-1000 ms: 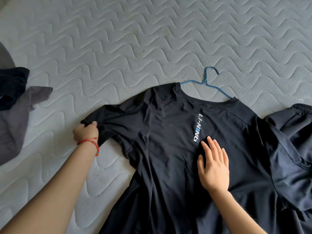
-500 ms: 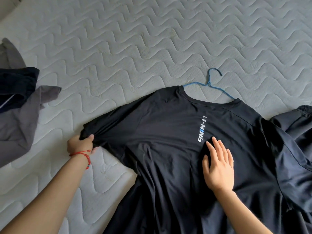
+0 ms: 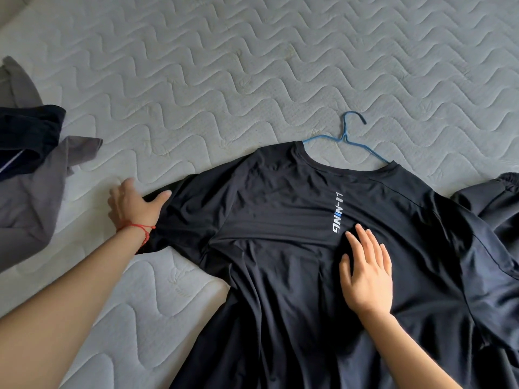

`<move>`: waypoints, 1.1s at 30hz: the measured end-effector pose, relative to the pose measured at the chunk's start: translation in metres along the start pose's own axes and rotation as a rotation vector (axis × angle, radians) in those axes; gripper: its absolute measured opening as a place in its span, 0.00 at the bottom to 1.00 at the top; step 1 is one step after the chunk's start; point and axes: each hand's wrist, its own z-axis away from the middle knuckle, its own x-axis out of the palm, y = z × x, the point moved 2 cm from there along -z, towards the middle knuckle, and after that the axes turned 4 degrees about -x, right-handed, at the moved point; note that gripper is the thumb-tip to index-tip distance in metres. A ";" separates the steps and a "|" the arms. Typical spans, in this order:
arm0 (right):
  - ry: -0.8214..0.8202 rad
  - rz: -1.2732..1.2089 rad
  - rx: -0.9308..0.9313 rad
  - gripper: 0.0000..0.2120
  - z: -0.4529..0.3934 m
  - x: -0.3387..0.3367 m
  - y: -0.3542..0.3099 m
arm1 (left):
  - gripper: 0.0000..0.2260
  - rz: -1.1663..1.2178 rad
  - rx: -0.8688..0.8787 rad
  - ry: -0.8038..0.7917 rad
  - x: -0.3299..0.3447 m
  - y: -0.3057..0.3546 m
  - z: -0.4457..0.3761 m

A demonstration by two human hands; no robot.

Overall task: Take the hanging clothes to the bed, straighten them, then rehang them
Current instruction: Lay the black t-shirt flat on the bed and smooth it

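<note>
The black shirt (image 3: 280, 234) lies spread on the bed (image 3: 224, 66), its blue hanger (image 3: 346, 136) poking out past the collar, beyond our right hand (image 3: 365, 273). Our left hand (image 3: 132, 206) sits on the sleeve end with a wide grip, thumb over the cloth, fingers reaching onto the mattress; whether it pinches the cuff we cannot tell. The right hand presses flat on the chest just below the logo, fingers straight, holding nothing. We judge that pulling the sleeve too hard could drag the body sideways, bunch new creases under the right palm, or slip the shoulder off the hanger. Gray and dark clothes (image 3: 31, 169) lie left of the left grip; another dark garment (image 3: 494, 197) lies right.
</note>
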 end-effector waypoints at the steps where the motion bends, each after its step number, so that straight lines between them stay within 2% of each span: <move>1: -0.002 0.000 0.000 0.23 0.000 0.000 0.000 | 0.31 -0.066 0.126 -0.017 0.001 0.005 -0.004; 3: -0.004 0.003 -0.002 0.23 0.000 0.000 0.000 | 0.25 -0.170 0.358 -0.088 0.006 0.010 -0.011; 5: -0.009 0.008 -0.001 0.24 0.000 0.000 0.000 | 0.18 -0.210 0.475 -0.137 0.012 0.012 -0.013; 7: -0.016 0.009 0.001 0.24 0.000 0.000 0.000 | 0.12 -0.211 0.524 -0.118 0.014 0.015 -0.015; 9: -0.012 0.007 0.001 0.23 0.000 0.000 0.000 | 0.08 -0.157 0.503 -0.071 0.012 0.020 -0.018; 13: -0.004 0.016 -0.009 0.23 0.000 0.000 0.001 | 0.09 -0.131 0.472 0.185 -0.002 0.031 -0.040; 17: -0.019 0.041 0.004 0.23 0.000 0.001 0.000 | 0.13 -0.155 0.554 0.248 -0.006 0.037 -0.027; 20: -0.067 0.108 0.014 0.24 0.002 -0.001 -0.003 | 0.17 -0.220 0.762 0.139 0.004 0.027 0.007; 23: -0.136 0.151 0.065 0.26 0.003 -0.005 -0.009 | 0.25 -0.462 0.900 -0.077 0.021 -0.011 0.036; 24: -0.151 0.150 0.085 0.27 0.005 -0.007 -0.012 | 0.26 -0.522 0.856 -0.135 0.025 -0.028 0.038; 26: -0.188 0.093 0.141 0.27 0.014 -0.014 -0.017 | 0.25 -0.525 0.605 -0.229 0.024 -0.050 0.042; 28: -0.230 0.006 0.198 0.25 0.031 -0.023 -0.021 | 0.25 -0.450 0.417 -0.217 0.018 -0.055 0.056; 30: -0.225 -0.056 0.234 0.26 0.057 -0.034 -0.022 | 0.26 -0.334 0.444 -0.174 0.011 -0.049 0.086; 33: -0.150 -0.117 0.325 0.29 0.105 -0.052 -0.021 | 0.26 -0.184 0.523 -0.249 0.008 -0.052 0.147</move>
